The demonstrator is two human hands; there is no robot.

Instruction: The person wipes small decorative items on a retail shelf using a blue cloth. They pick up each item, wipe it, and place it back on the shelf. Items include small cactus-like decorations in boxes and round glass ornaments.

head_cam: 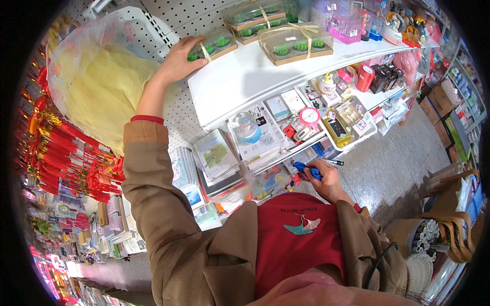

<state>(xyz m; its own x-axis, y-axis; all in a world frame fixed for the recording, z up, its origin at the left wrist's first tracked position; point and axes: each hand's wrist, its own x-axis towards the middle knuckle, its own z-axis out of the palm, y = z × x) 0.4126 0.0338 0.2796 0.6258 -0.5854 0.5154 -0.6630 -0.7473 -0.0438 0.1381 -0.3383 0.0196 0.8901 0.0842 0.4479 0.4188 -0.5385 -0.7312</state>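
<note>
My left hand point(182, 61) grips the near end of a clear-lidded box of green cactus-shaped candles point(218, 45), tied with a pale ribbon, at the left end of the white top shelf point(229, 76). Two stacked boxes of the same kind point(254, 21) stand behind it, and another ribboned box point(296, 44) lies to their right. Low in front of my body, my right hand point(323, 178) is closed around a crumpled blue cloth point(308, 170). A dark pen-like object point(335, 162) shows just beyond its fingers.
Yellow tulle in clear wrap point(111, 84) bulges left of the shelf, beside red tasselled hangings point(57, 141). The lower shelf holds a snow globe point(247, 128), a pink round clock or mirror point(309, 116) and a white tray point(354, 141) of small goods. Purple and blue ornaments point(344, 28) stand farther right.
</note>
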